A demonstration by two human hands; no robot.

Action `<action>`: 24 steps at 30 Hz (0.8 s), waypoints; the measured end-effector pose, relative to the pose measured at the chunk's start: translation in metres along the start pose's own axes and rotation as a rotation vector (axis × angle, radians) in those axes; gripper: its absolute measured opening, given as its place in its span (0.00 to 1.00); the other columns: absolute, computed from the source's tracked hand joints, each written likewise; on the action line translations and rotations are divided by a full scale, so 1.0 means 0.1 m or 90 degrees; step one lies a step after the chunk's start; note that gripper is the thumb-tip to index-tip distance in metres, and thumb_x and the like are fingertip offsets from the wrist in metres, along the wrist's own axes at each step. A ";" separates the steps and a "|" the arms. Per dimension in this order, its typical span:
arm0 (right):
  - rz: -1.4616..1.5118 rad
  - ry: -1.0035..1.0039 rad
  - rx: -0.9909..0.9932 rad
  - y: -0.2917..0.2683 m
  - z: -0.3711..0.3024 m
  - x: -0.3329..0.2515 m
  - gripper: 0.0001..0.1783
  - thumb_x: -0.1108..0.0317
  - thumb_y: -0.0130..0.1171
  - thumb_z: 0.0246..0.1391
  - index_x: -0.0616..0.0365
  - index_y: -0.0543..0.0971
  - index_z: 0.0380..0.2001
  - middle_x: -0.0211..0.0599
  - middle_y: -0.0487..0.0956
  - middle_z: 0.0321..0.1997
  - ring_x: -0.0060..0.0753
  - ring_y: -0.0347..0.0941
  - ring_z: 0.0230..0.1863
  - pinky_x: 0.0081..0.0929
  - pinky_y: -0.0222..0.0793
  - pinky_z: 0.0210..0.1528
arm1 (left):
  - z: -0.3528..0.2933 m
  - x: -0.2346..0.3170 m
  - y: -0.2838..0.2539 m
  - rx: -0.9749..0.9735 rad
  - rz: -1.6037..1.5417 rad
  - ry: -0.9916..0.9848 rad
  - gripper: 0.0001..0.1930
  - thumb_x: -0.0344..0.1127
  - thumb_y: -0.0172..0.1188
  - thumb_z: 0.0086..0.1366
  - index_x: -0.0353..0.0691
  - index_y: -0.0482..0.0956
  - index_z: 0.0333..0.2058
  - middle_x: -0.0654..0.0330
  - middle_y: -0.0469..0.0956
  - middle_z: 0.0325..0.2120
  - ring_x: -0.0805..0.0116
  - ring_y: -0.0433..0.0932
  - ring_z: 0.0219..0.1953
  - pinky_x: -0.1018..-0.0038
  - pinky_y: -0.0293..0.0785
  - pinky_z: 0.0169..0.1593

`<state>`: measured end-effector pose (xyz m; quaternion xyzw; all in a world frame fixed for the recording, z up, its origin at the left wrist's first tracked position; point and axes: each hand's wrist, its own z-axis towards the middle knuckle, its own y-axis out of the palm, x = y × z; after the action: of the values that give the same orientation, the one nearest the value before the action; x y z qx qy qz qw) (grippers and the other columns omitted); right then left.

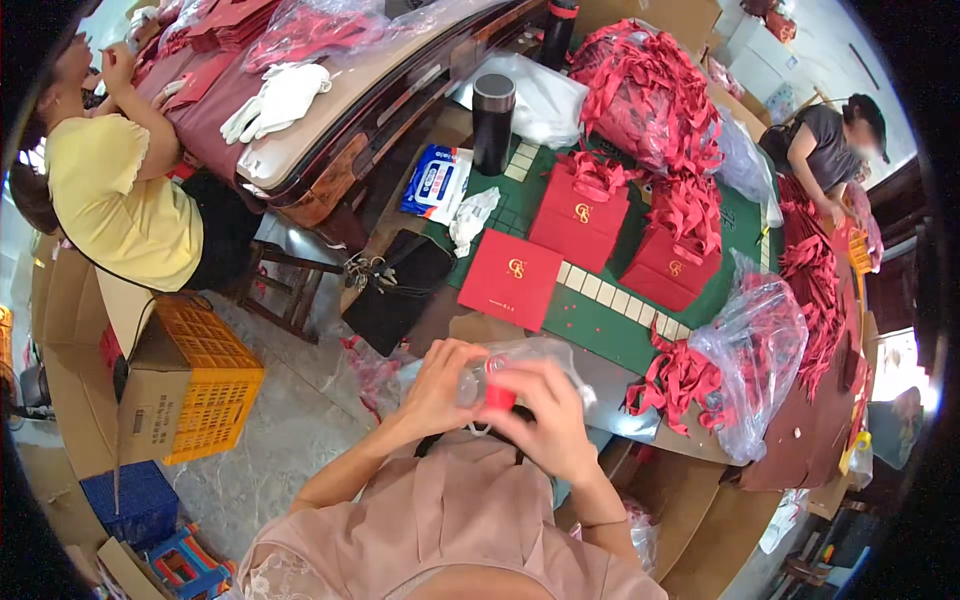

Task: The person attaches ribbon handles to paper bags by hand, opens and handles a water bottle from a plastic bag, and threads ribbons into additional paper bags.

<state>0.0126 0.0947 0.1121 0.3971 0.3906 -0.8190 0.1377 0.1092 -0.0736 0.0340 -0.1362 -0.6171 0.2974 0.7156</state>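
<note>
Close in front of my body, both hands come together around a small red object (499, 396), partly hidden by my fingers; its kind I cannot make out. My left hand (436, 384) is curled at its left side, with thumb and fingers bent toward it. On the other side my right hand (548, 412), slightly smeared by motion, has its fingers bent over it. Clear plastic (545, 352) lies just behind the hands. Beyond that, on the table, are a flat red paper bag (510, 279) with gold print and two standing red gift bags (581, 214) (676, 265) with ribbon handles.
A green cutting mat (608, 332) covers part of the table. Around it are a black bottle (493, 125), a wipes pack (437, 183), a black pouch (403, 290) and heaped red ribbons (645, 90). An orange crate (212, 380) stands left; two people (125, 215) (815, 150) work nearby.
</note>
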 end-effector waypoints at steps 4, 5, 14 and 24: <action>-0.065 0.032 0.013 0.10 0.07 0.31 0.22 0.67 0.74 0.44 0.56 0.80 0.44 0.41 0.78 0.45 0.45 0.76 0.45 0.36 0.72 0.49 | -0.04 -0.02 0.00 0.004 0.013 -0.006 0.34 0.31 0.70 0.41 0.38 0.71 0.51 0.51 0.71 0.46 0.48 0.68 0.50 0.59 0.67 0.55; 0.029 0.063 -0.010 0.11 0.05 0.36 0.22 0.67 0.74 0.45 0.56 0.80 0.44 0.40 0.78 0.46 0.43 0.76 0.46 0.36 0.72 0.50 | -0.04 -0.01 -0.01 -0.001 0.007 -0.007 0.34 0.31 0.70 0.41 0.38 0.71 0.51 0.52 0.71 0.46 0.48 0.68 0.50 0.58 0.67 0.55; 0.313 0.089 -0.187 -0.07 0.09 0.54 0.20 0.69 0.73 0.46 0.56 0.84 0.45 0.37 0.81 0.47 0.37 0.76 0.50 0.32 0.71 0.52 | 0.05 -0.08 -0.18 -0.180 -0.121 0.023 0.35 0.34 0.71 0.42 0.36 0.70 0.52 0.50 0.72 0.45 0.48 0.70 0.51 0.60 0.67 0.56; 0.090 0.122 -0.134 0.04 0.08 0.53 0.31 0.58 0.78 0.38 0.55 0.80 0.48 0.35 0.76 0.34 0.36 0.73 0.38 0.31 0.71 0.43 | -0.01 -0.08 -0.10 -0.148 -0.084 -0.024 0.35 0.34 0.71 0.42 0.36 0.70 0.52 0.51 0.72 0.45 0.50 0.71 0.51 0.60 0.67 0.55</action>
<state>-0.0242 0.0904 0.0728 0.4831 0.4567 -0.7204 0.1978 0.1119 -0.0858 0.0330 -0.1717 -0.6681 0.1787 0.7015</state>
